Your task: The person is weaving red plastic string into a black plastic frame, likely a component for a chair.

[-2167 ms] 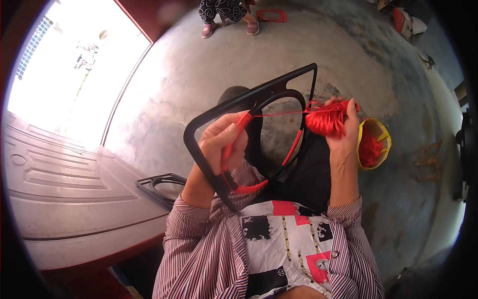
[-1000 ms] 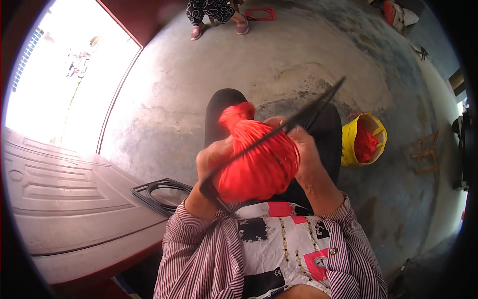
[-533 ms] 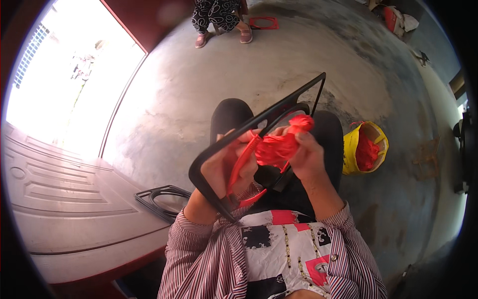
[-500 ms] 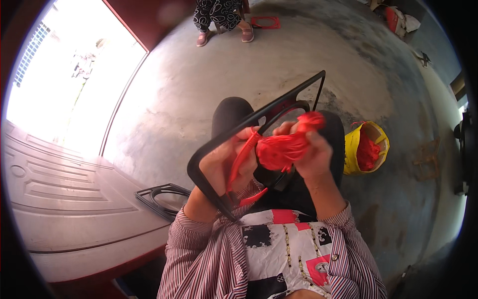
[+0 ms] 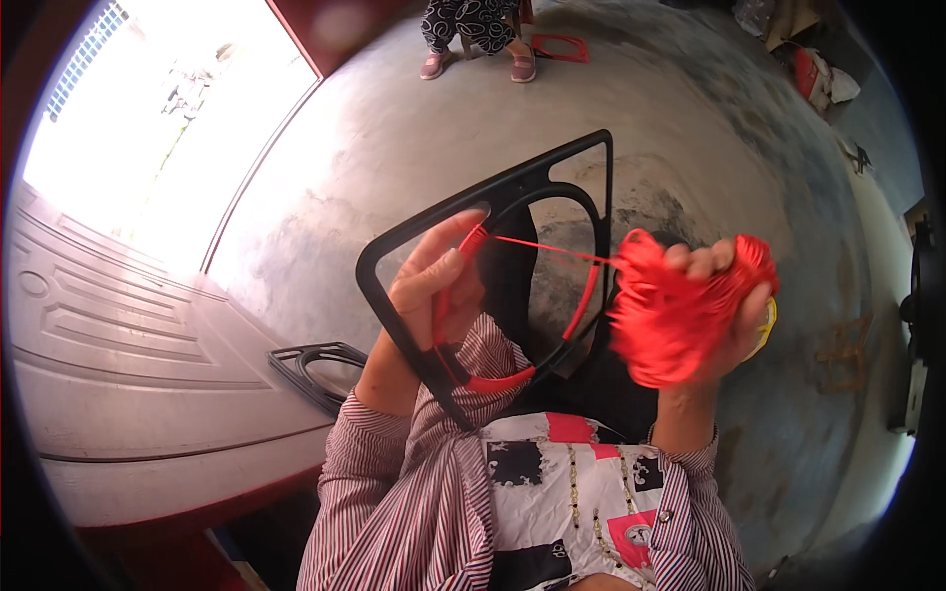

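A black plastic frame (image 5: pixel 535 177) with an inner ring is held tilted over my lap. Red cord (image 5: pixel 501 383) is wound closely round the ring's left and lower parts and a stretch of its right side; the upper part shows black. My left hand (image 5: pixel 440 281) pinches the ring's left side at the wrapping. From there a single strand runs taut across the opening to a thick bundle of red cord (image 5: pixel 658 320). My right hand (image 5: pixel 727 300) is closed round this bundle, to the right of the frame and apart from it.
Another black frame (image 5: pixel 320 357) lies by the pale panelled door (image 5: pixel 128 364) on the left. A yellow bag (image 5: pixel 766 335) is mostly hidden behind my right hand. Ahead sits a person in patterned trousers (image 5: pixel 471 25), with a red frame (image 5: pixel 560 47) on the floor beside them.
My right hand has moved right with the cord bundle, out from the ring, drawing the strand taut. The frame has turned so its opening shows more fully. My left hand still grips it.
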Demonstrator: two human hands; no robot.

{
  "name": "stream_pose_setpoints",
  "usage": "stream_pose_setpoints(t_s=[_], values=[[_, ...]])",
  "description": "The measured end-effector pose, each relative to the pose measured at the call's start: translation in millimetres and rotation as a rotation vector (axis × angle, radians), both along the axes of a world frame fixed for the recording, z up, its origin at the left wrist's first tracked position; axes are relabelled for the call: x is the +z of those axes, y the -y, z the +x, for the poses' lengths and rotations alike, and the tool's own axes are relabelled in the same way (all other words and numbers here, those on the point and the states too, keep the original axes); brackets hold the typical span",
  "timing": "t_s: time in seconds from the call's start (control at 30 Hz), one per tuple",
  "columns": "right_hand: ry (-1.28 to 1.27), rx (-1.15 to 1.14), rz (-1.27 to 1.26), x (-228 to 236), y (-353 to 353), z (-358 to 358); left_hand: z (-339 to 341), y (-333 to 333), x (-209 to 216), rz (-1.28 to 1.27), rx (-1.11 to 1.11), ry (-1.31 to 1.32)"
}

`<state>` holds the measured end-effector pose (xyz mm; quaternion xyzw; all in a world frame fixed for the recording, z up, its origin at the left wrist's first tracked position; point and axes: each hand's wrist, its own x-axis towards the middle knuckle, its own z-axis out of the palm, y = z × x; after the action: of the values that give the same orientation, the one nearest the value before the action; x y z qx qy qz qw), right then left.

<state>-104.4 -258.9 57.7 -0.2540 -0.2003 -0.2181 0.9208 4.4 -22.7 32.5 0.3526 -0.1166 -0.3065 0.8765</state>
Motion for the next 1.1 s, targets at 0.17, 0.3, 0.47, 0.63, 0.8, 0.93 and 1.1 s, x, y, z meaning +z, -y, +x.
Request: stream_pose_setpoints(t_s=[0.17,0.3,0.47,0.63,0.8,0.93,1.1], values=[[-0.166,-0.037,0.206,-30,62,19,-8,8,1,0.035,-0.078,0.050],[-0.166,0.043,0.296,-51,85,34,-3,1,-9,0.026,-0.118,0.070],[-0.365,-0.072,0.181,-20,53,33,-1,4,-13,0.009,-0.094,0.053],[-0.512,0.289,-0.750,6,-15,5,-4,9,-3,-0.025,-0.096,0.037],[-0.447,-0.036,-1.183,38,-33,26,-17,38,9,-0.135,-0.077,0.007],[-0.361,-0.547,-1.215,13,-38,36,-28,48,15,0.046,0.017,0.113],[-0.502,0.044,-0.392,-39,-16,32,-23,39,-5,-0.030,0.003,0.029]])
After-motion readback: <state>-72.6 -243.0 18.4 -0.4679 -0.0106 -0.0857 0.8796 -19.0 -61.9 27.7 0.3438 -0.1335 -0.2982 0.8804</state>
